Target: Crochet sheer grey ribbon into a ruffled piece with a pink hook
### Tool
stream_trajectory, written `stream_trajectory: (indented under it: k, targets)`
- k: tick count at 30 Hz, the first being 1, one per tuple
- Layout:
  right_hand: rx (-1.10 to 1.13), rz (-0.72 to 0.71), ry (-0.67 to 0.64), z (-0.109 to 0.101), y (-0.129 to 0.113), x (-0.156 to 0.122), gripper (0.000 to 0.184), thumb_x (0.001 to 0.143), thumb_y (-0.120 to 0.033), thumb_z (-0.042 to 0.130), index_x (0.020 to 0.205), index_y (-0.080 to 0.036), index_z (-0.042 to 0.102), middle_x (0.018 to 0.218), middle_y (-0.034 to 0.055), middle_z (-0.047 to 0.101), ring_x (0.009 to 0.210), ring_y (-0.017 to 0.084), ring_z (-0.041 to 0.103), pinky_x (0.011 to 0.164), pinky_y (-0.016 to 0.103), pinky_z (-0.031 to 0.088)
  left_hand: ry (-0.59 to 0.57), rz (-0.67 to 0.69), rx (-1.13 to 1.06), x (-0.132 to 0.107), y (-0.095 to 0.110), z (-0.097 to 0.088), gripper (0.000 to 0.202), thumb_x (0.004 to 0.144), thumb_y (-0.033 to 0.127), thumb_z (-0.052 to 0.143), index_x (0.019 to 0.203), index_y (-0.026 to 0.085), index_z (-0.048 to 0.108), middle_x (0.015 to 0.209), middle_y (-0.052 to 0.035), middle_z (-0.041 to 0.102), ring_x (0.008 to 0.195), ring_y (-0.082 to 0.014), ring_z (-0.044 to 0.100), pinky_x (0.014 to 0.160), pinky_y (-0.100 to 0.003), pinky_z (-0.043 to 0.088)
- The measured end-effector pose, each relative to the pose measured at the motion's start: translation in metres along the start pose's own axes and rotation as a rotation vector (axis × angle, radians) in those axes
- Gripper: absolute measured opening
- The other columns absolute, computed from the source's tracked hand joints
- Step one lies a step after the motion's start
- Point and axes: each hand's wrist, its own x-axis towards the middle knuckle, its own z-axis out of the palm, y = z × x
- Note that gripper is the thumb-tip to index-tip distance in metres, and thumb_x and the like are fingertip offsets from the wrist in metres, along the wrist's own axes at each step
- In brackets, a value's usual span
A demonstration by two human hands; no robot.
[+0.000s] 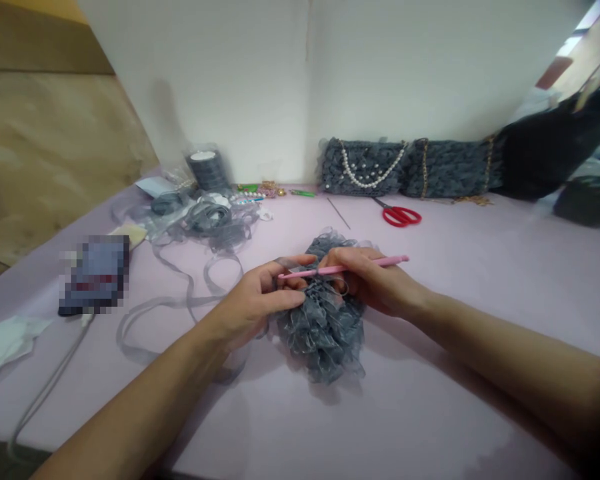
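Note:
A ruffled piece of grey ribbon crochet (325, 333) is held just above the pink table, in the middle of the view. My left hand (263, 293) grips its left edge, thumb in front, with grey ribbon running over the fingers. In my right hand (365, 273) is a pink crochet hook (390, 261), pinched between thumb and fingers. The hook lies nearly level across the top of the crochet, its tip beside my left fingers. A loose grey ribbon (175, 303) trails from the left over the table. My right fingertips are partly hidden behind the crochet.
Red-handled scissors (401, 216) and a thin stick (339, 213) lie beyond my hands. Two grey ruffled bags (365, 167) stand against the white wall. Ribbon coils (207, 219) and a ribbon spool (207, 170) are at back left. A blurred-out device (97, 273) with a cable sits left.

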Motion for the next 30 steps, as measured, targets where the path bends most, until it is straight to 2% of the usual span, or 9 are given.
stream_trajectory:
  k: [2, 5, 9, 16, 20, 23, 26, 30]
  targets:
    - [0.067, 0.017, -0.005, 0.001, 0.000, 0.000, 0.038, 0.095, -0.042, 0.049, 0.068, -0.015, 0.053, 0.064, -0.0007, 0.055, 0.056, 0.010, 0.052, 0.053, 0.023, 0.036, 0.015, -0.002, -0.010, 0.000, 0.001, 0.001, 0.051, 0.073, 0.020, 0.075, 0.123, 0.019, 0.063, 0.092, -0.0035, 0.065, 0.088, -0.0153, 0.059, 0.085, -0.028, 0.040]
    - [0.055, 0.012, -0.026, 0.002, -0.003, -0.001, 0.037, 0.096, -0.041, 0.049, 0.070, -0.015, 0.056, 0.063, -0.0009, 0.055, 0.056, 0.010, 0.054, 0.053, 0.022, 0.036, 0.034, -0.014, -0.014, 0.000, 0.003, 0.003, 0.049, 0.073, 0.021, 0.074, 0.121, 0.018, 0.064, 0.096, -0.0059, 0.067, 0.091, -0.0187, 0.061, 0.086, -0.031, 0.041]
    - [-0.033, -0.027, -0.028, 0.001, -0.011, -0.002, 0.041, 0.095, -0.042, 0.050, 0.064, -0.015, 0.054, 0.064, -0.0009, 0.055, 0.057, 0.009, 0.053, 0.054, 0.022, 0.037, 0.021, -0.007, 0.016, -0.001, 0.003, 0.004, 0.051, 0.074, 0.023, 0.073, 0.124, 0.019, 0.062, 0.101, -0.0074, 0.068, 0.095, -0.0221, 0.063, 0.090, -0.035, 0.042]
    - [-0.246, 0.013, -0.079, -0.006, -0.025, -0.006, 0.036, 0.093, -0.043, 0.054, 0.069, -0.016, 0.053, 0.068, 0.0000, 0.062, 0.064, 0.011, 0.057, 0.060, 0.023, 0.040, -0.017, 0.005, 0.004, -0.001, 0.001, 0.002, 0.052, 0.074, 0.023, 0.075, 0.124, 0.022, 0.062, 0.097, -0.0059, 0.069, 0.089, -0.0186, 0.064, 0.085, -0.031, 0.044]
    - [-0.207, 0.035, -0.113, -0.014, -0.029, -0.006, 0.035, 0.094, -0.040, 0.051, 0.068, -0.017, 0.053, 0.072, 0.0026, 0.067, 0.067, 0.014, 0.061, 0.067, 0.027, 0.045, 0.016, 0.004, 0.006, -0.002, 0.003, 0.004, 0.052, 0.072, 0.022, 0.077, 0.122, 0.021, 0.064, 0.094, -0.0052, 0.068, 0.086, -0.0174, 0.062, 0.083, -0.030, 0.043]
    - [-0.132, 0.040, -0.147, -0.019, -0.031, -0.006, 0.035, 0.094, -0.039, 0.051, 0.068, -0.016, 0.056, 0.082, 0.0057, 0.069, 0.072, 0.016, 0.064, 0.071, 0.031, 0.049, 0.034, 0.012, 0.036, -0.001, 0.003, 0.004, 0.052, 0.072, 0.022, 0.077, 0.122, 0.022, 0.065, 0.090, -0.0034, 0.065, 0.084, -0.0156, 0.059, 0.082, -0.028, 0.041]
    - [-0.089, 0.033, -0.143, -0.021, -0.033, -0.005, 0.034, 0.093, -0.038, 0.052, 0.069, -0.015, 0.061, 0.088, 0.0066, 0.069, 0.073, 0.017, 0.065, 0.070, 0.031, 0.050, 0.026, 0.026, 0.041, -0.001, 0.002, 0.003, 0.051, 0.072, 0.021, 0.077, 0.122, 0.023, 0.065, 0.087, -0.0016, 0.062, 0.081, -0.0130, 0.056, 0.078, -0.025, 0.040]
    - [-0.049, 0.019, -0.141, -0.023, -0.034, -0.004, 0.033, 0.091, -0.038, 0.056, 0.069, -0.015, 0.065, 0.085, 0.0065, 0.068, 0.071, 0.016, 0.065, 0.067, 0.029, 0.050, 0.025, 0.041, 0.051, -0.001, 0.000, 0.002, 0.049, 0.074, 0.020, 0.075, 0.122, 0.024, 0.065, 0.086, -0.0003, 0.059, 0.080, -0.0108, 0.053, 0.078, -0.024, 0.038]
